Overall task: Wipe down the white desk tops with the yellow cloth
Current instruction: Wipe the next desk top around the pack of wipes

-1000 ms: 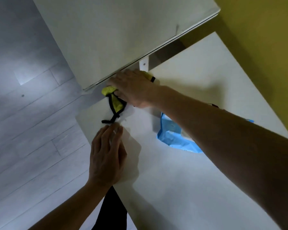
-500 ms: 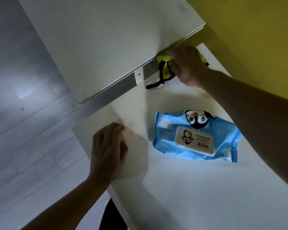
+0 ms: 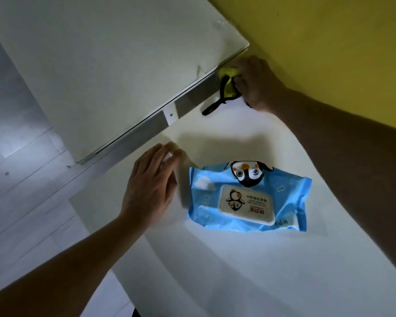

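The yellow cloth (image 3: 228,88), edged in black with a black strap trailing onto the desk, is bunched at the far end of the near white desk top (image 3: 249,259), right where it meets the yellow wall. My right hand (image 3: 254,83) grips the cloth and presses it against the gap under the second white desk top (image 3: 101,65). My left hand (image 3: 151,186) rests flat on the near desk, fingers straight, close to the desk's left edge and just left of the wipes pack.
A blue pack of wet wipes (image 3: 249,197) with a penguin print lies on the near desk between my arms. A grey metal rail with a white bracket (image 3: 169,115) runs between the two desks. Pale plank floor (image 3: 21,202) lies left; the yellow wall (image 3: 329,42) bounds the right.
My right hand has dragged the cloth along the gap from the desk's left end to the wall. My left hand stays planted on the desk. The view has shifted, uncovering the wipes pack.
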`<state>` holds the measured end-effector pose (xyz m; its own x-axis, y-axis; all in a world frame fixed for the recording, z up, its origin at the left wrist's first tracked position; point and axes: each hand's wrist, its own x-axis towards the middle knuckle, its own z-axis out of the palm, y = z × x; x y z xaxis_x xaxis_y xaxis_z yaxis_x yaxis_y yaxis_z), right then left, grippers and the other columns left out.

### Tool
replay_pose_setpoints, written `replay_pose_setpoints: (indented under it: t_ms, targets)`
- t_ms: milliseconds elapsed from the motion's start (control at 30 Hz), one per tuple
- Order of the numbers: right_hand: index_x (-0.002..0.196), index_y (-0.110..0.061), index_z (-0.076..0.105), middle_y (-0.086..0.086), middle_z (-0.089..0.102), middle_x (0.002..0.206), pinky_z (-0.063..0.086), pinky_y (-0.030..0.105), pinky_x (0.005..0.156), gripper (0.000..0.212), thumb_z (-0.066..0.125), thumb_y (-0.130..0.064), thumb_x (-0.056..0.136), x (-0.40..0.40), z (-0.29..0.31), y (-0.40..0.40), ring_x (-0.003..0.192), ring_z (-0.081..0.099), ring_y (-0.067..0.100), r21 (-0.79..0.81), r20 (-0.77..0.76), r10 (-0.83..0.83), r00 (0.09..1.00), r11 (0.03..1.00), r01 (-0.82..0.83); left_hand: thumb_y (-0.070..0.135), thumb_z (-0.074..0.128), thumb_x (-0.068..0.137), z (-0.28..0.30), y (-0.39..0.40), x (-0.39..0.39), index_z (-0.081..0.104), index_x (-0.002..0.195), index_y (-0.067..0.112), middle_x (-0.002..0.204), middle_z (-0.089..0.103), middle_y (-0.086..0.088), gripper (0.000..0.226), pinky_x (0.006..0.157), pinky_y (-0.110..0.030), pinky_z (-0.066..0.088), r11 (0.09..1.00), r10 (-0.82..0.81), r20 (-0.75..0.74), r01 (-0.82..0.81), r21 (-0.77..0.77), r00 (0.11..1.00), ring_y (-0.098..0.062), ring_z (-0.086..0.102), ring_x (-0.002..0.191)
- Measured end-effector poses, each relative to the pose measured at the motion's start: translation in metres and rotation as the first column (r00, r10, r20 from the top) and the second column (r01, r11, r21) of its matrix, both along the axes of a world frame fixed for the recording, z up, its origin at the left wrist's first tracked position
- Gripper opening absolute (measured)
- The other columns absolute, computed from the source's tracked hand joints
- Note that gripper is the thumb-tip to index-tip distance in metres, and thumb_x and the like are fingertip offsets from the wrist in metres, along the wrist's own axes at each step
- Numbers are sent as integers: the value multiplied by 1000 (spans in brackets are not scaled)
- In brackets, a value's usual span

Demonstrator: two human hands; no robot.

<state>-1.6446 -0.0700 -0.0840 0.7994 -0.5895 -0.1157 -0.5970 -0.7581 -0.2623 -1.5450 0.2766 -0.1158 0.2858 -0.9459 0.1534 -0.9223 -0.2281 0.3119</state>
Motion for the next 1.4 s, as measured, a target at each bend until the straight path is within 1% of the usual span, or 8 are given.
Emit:
replay_pose_setpoints:
  t_ms: [133,333,600,767,900,1067,1200,1400]
  targets:
    - [145,-16,47,18,46,144,35,53,110,44,36,-29,105,2,3,18,135,39,42,-43,34,-54,998,998,56,19,55,97,14,-11,-3,58,130,12,135,61,-16,34,99,-45,45,999,34,23,-33,-19,999,-32,53,122]
    - [142,-20,51,14,53,137,34,49,110,46,35,-37,102,2,-4,19,124,47,41,-80,36,194,980,978,-191,17,40,95,32,-81,7,67,119,8,122,65,-12,37,92,-48,50,991,-129,2,129,21,992,-35,60,109]
    - [145,-18,42,17,46,137,44,46,92,40,35,-33,109,-3,-8,5,121,48,41,63,167,-277,946,961,271,14,40,96,47,-127,22,70,102,9,101,67,-11,31,72,-35,45,967,-242,53,236,99,969,-31,62,84]
    - [145,-15,39,17,47,136,45,49,94,42,35,-35,109,-8,-3,14,122,48,39,154,172,-388,906,919,364,12,45,103,66,-159,6,66,131,4,130,67,-17,36,98,-40,54,920,-320,-58,325,219,946,-31,66,114]
    - [141,-12,40,15,48,133,43,46,92,40,35,-35,109,-47,-6,26,121,49,35,159,153,-430,890,899,408,18,44,106,72,-183,-13,58,144,8,150,57,-13,42,114,-45,46,842,-434,-78,435,318,898,-28,55,136]
    - [139,-15,40,12,51,127,46,46,92,39,36,-38,108,-68,-8,34,116,51,31,140,159,-479,864,877,460,43,31,103,62,-184,-29,41,155,14,159,43,-13,61,120,-48,39,779,-501,-42,472,412,864,-30,43,145]
    - [139,-12,40,17,51,127,44,45,86,40,35,-38,108,-55,-7,28,117,52,37,132,123,-550,826,834,536,64,5,90,55,-179,-35,12,167,23,174,11,-11,87,129,-54,19,734,-462,-47,411,540,886,-34,9,161]
    - [143,-12,34,18,49,132,47,46,86,41,46,-21,105,-7,8,-1,118,55,39,306,96,-716,691,682,664,66,7,94,52,-184,-31,3,168,26,176,-5,-11,84,131,-54,12,734,-438,-86,411,540,895,-32,-4,162]
